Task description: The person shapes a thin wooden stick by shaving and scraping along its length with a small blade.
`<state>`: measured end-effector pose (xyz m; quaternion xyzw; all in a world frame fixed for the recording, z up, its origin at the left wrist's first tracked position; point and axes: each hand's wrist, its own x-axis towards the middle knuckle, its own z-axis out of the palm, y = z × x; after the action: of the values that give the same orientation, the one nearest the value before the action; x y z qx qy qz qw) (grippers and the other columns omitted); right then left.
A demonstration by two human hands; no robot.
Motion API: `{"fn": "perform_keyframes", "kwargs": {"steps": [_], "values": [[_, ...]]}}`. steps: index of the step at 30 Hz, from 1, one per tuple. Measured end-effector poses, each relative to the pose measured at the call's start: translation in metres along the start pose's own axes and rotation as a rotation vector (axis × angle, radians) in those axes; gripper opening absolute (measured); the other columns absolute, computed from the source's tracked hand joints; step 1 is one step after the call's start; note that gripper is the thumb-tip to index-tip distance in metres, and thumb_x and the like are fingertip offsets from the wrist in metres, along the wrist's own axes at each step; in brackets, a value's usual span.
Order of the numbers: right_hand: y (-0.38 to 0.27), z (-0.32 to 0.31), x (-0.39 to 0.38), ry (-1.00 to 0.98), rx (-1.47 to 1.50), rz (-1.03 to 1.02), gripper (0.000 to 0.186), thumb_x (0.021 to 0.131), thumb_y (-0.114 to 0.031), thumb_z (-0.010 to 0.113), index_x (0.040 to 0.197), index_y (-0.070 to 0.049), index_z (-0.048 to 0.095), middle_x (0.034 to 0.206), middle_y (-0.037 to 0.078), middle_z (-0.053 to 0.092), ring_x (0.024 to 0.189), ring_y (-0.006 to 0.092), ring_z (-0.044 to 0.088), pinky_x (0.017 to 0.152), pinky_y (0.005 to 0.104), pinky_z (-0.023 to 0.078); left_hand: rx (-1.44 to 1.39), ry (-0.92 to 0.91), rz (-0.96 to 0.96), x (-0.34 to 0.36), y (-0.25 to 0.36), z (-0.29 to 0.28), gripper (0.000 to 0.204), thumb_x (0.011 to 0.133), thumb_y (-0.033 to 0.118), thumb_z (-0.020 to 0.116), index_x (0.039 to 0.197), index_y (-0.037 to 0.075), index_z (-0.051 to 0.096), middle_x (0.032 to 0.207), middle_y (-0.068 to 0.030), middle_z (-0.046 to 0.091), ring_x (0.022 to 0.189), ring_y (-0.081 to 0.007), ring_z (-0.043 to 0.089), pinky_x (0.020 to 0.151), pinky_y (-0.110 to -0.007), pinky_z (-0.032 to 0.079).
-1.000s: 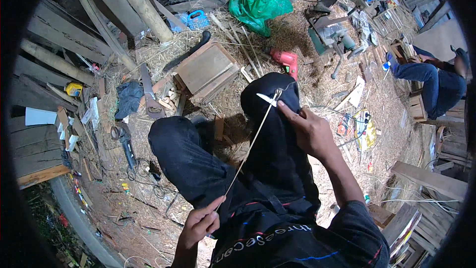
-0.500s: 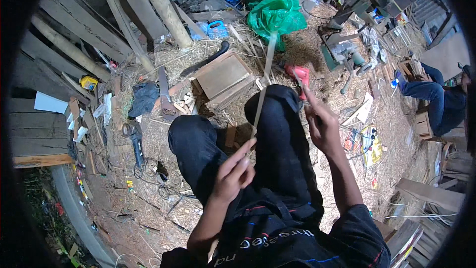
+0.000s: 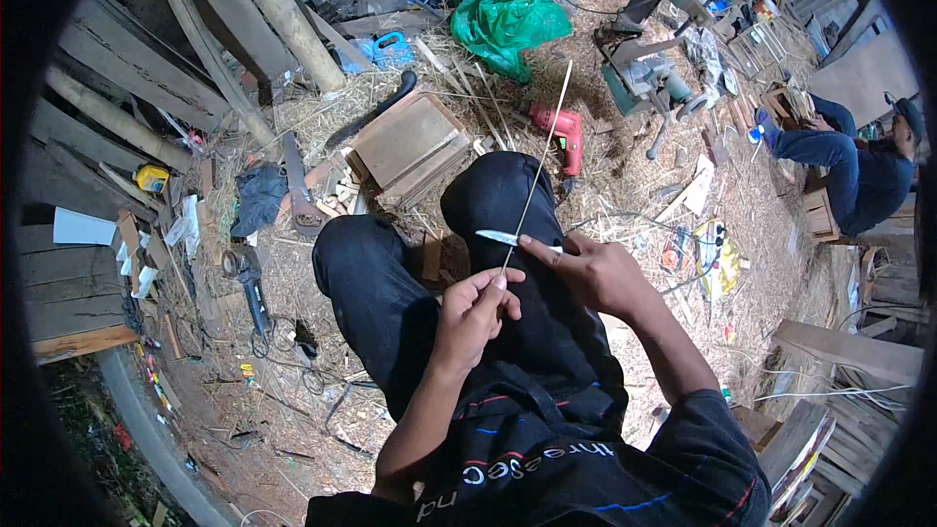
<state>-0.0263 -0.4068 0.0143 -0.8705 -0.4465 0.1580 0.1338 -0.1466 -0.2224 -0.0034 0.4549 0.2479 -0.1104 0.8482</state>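
A long thin strip of wood or bamboo (image 3: 547,143) slants up and away across my right thigh. My left hand (image 3: 473,317) pinches its near end between thumb and fingers. In my right hand (image 3: 597,273) is a small knife, gripped with the forefinger stretched along it. The knife's bright blade (image 3: 496,236) points left and lies across the strip, just beyond my left fingertips. Most of the knife's handle is hidden in my right hand.
Beyond my knees stand a wooden box (image 3: 408,148) and a red power drill (image 3: 561,137). A handsaw (image 3: 301,197) and an angle grinder (image 3: 252,293) lie left. A green plastic bag (image 3: 508,20) is at the back; another person (image 3: 849,166) sits far right. Shavings cover the floor.
My right hand has come down and left, bringing the knife blade onto the strip near my left hand. The strip has turned so its narrow edge shows. The whole view has shifted slightly.
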Motion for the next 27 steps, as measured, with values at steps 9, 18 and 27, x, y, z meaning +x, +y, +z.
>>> {"fn": "perform_keyframes", "kwargs": {"steps": [9,18,27], "values": [[-0.003,0.009,0.004,0.084,0.034,0.029,0.071,0.080,-0.014,0.058,0.142,-0.043,0.039,0.082,0.011,0.057,0.058,0.0305,0.062,0.050,0.0405,0.052,0.138,0.042,0.082,-0.011,-0.008,-0.008,0.026,0.099,0.019,0.048,0.111,-0.002,0.060,0.069,-0.0045,0.060,0.042,0.0016,0.031,0.039,-0.016,0.022],[-0.009,0.014,0.006,0.073,0.025,0.078,0.075,0.079,-0.012,0.059,0.142,-0.045,0.036,0.089,0.012,0.056,0.058,0.0307,0.062,0.047,0.0405,0.050,0.384,0.114,0.213,-0.027,-0.009,-0.014,0.024,0.100,0.015,0.046,0.106,-0.002,0.063,0.070,-0.0052,0.065,0.045,0.0024,0.032,0.041,-0.016,0.024],[-0.010,0.019,0.004,0.089,0.017,0.102,0.082,0.075,-0.009,0.059,0.144,-0.045,0.034,0.092,0.013,0.058,0.060,0.0308,0.064,0.047,0.0394,0.051,0.506,0.125,0.269,-0.043,-0.014,-0.023,0.024,0.100,0.013,0.045,0.105,-0.002,0.062,0.070,-0.0040,0.065,0.051,0.0012,0.039,0.047,-0.018,0.030]]}}
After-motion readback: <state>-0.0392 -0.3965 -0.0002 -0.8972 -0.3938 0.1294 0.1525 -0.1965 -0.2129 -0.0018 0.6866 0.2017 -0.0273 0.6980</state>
